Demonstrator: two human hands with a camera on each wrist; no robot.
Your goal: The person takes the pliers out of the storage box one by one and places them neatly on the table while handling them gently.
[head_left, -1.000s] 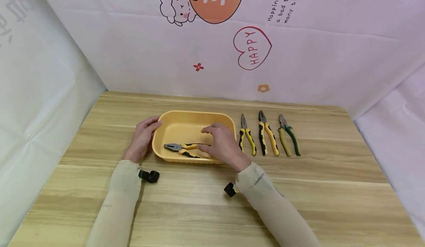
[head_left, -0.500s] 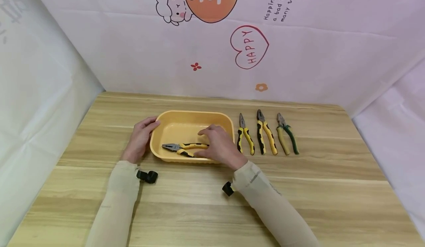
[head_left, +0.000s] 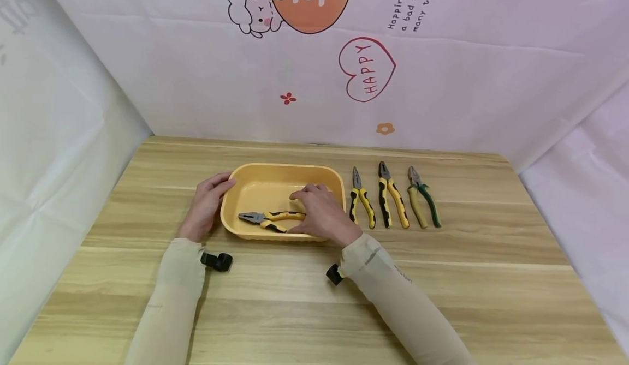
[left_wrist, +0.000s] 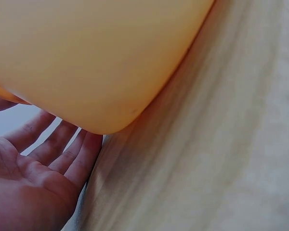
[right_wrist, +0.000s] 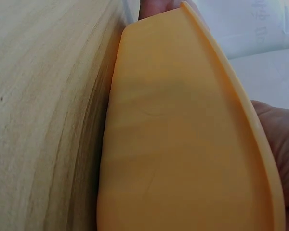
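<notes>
A yellow plastic basin (head_left: 260,175) stands on the wooden table. My left hand (head_left: 204,204) holds its left end, the thumb over the rim and the fingers along the outside, as the left wrist view also shows. Inside lies a pair of combination pliers (head_left: 253,217), grey jaws toward the left, yellow-and-black handles toward the right. My right hand (head_left: 321,212) reaches in over the handle ends, thumb by the lower handle and forefinger above the upper one, with a gap between them. The hand hides the handle ends and its other fingers. In the right wrist view the basin wall (right_wrist: 173,120) blocks the pliers.
Right of the basin, three tools lie in a row, jaws pointing away: long-nose pliers (head_left: 362,198) with yellow-and-black handles, yellow-and-black combination pliers (head_left: 391,196), and pliers with green and tan handles (head_left: 423,197). A white printed cloth (head_left: 221,92) hangs behind the table.
My right hand has moved slightly left and lower over the pliers' handles, its thumb now covering part of the lower one. The basin and pliers keep their places; the head view shifts slightly.
</notes>
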